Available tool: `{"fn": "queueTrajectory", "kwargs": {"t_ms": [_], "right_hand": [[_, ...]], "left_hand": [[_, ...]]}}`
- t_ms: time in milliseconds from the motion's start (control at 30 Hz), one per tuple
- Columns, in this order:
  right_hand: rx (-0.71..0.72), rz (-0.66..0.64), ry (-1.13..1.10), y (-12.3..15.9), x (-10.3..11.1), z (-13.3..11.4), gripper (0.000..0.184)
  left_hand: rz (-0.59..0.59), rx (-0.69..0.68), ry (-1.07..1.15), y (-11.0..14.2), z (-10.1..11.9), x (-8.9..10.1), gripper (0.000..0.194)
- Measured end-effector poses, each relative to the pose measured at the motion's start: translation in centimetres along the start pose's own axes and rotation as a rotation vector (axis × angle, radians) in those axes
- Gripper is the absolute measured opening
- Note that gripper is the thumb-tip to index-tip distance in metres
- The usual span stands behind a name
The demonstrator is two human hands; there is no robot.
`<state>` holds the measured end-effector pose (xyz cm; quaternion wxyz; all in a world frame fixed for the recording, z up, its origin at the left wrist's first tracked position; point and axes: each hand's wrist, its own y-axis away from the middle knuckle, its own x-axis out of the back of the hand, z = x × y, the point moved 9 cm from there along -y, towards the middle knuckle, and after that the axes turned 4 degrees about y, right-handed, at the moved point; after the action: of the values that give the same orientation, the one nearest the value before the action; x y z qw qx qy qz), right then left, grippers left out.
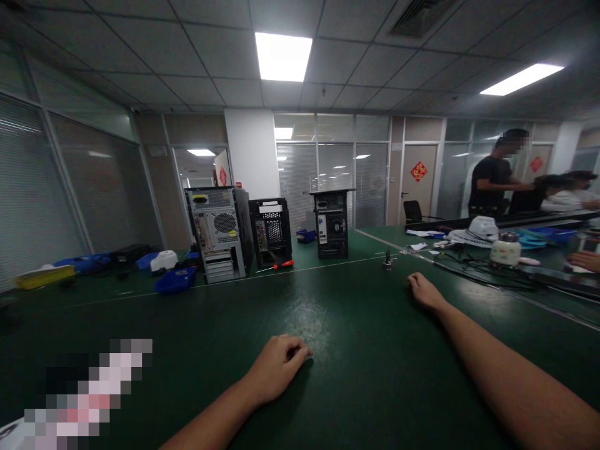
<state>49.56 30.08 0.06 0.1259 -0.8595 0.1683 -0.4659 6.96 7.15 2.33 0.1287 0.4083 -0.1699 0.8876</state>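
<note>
My left hand point(276, 365) rests on the dark green table point(347, 350) near its front, fingers curled loosely into a fist with nothing seen in them. My right hand point(423, 290) lies further out to the right, knuckles down on the mat, fingers curled under. What they hold, if anything, is hidden. A small metal part point(387, 259) stands on the table beyond the right hand, apart from it.
Three computer cases stand at the far side: a grey one point(218, 234) and two black ones point(270, 231) point(332, 224). An orange-handled screwdriver point(284, 265) and blue trays point(174, 280) lie near them. People work at the right bench point(497, 181); another person's hand point(584, 259) rests there.
</note>
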Motion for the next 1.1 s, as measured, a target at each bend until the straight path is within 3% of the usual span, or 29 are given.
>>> {"fn": "queueTrajectory", "kwargs": {"t_ms": [167,333,500,767,1100], "right_hand": [[-0.023,0.065,-0.011,-0.5,0.5,0.6,0.030],[-0.011,0.185,0.004,-0.6,4.1,-0.2,0.046],[0.099,0.219,0.102,-0.7,6.5,-0.5,0.044],[0.076,-0.002,0.240,-1.3,3.5,2.3,0.040],[0.167,0.037,0.223,-1.1,2.9,1.9,0.041]], "left_hand": [[-0.001,0.006,-0.011,0.0,0.0,0.1,0.038],[0.005,0.007,0.000,0.1,-0.1,0.1,0.038],[-0.008,0.005,0.016,0.1,0.1,0.1,0.038],[-0.005,-0.002,0.008,0.1,-0.1,0.0,0.038],[0.006,0.004,-0.013,0.2,0.0,0.1,0.038]]}}
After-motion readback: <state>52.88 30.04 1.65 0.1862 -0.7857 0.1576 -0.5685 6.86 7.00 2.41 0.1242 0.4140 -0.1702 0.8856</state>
